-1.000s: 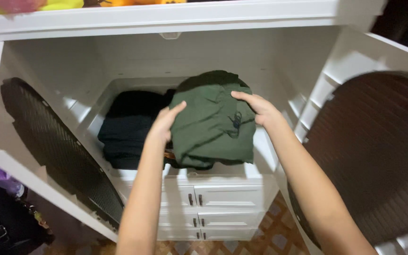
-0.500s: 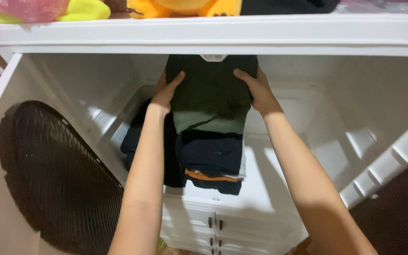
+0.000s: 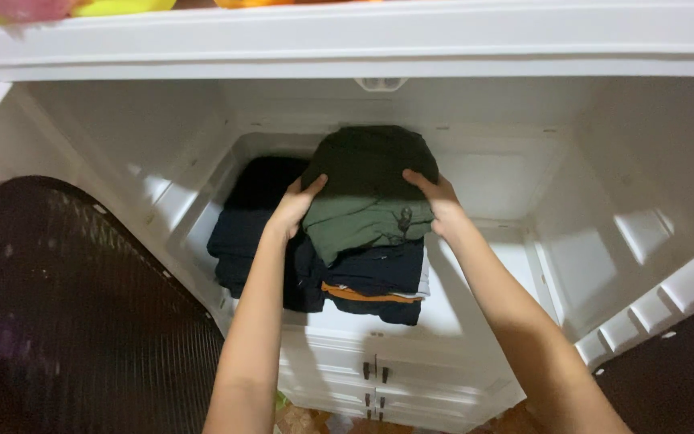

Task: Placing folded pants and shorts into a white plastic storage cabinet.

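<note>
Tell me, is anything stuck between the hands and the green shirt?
No. The left hand and the right hand press straight on the sides of the folded green shirt, which sits on a stack of dark clothes in the white cabinet.

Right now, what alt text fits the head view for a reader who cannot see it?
Both hands, left hand and right hand, hold a folded green garment on top of a stack of dark folded clothes inside an open white cabinet.
</note>
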